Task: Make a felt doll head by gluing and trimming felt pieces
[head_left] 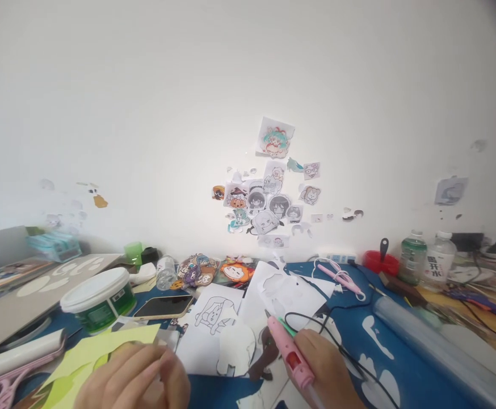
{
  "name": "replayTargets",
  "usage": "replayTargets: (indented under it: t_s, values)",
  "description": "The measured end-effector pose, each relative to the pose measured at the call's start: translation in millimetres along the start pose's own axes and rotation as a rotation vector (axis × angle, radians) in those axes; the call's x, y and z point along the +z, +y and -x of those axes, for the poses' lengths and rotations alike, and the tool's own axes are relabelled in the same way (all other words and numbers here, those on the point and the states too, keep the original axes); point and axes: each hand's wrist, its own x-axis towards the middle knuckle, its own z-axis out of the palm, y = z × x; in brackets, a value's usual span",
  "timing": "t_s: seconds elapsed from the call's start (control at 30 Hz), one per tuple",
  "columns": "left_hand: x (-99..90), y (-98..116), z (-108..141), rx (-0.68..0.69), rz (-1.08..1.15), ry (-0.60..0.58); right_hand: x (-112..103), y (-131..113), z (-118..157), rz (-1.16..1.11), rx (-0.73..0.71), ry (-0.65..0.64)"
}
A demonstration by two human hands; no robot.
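In my right hand [322,363] is a pink hot glue gun [288,351], its metal tip pointing up and away from me. A clear glue stick shows at its rear end. My left hand [135,378] is closed, with the fingers curled in beside yellow-green paper sheets [99,343]; anything inside it is hidden. Between the hands lie a white cut-out shape [236,347] and a brown cut-out piece [267,355]. Just beyond them is a sheet with a line drawing of a cartoon figure [211,312].
A white-lidded green tub [99,298], a phone [165,307] and a pink-handled lint roller [22,358] occupy the left side. To the right are a black cable [350,355], a clear plastic roll [439,352], bottles [413,258] and a red dish [378,264]. Drawings [273,199] cover part of the wall.
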Motion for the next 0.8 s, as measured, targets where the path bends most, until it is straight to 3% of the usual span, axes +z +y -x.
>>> replayTargets:
  t_s: [0.03, 0.13, 0.17, 0.23, 0.33, 0.53, 0.8]
  values:
    - [11.2, 0, -5, -0.026, -0.092, 0.076, 1, 0, 1, 0.002, 0.005, -0.003]
    - [46.3, 4, -23, -0.049, -0.289, -0.104, 2, 0, 2, 0.004, 0.015, -0.009]
    - [55.3, 6, -27, -0.135, -0.358, -0.129, 2, 0, 2, 0.003, 0.017, -0.005]
    - [65.7, 9, -30, -0.13, -0.383, -0.16, 0, 1, 1, 0.001, 0.011, 0.019]
    - [66.4, 15, -26, -0.017, -0.304, -0.189, -2, 2, -1, -0.001, 0.007, 0.04]
    - [69.9, 29, -14, 0.052, -0.121, -0.446, -3, 1, -4, 0.004, -0.011, 0.062]
    - [79.6, 36, -12, 0.053, -0.09, -0.489, -4, -1, -4, -0.014, 0.001, 0.054]
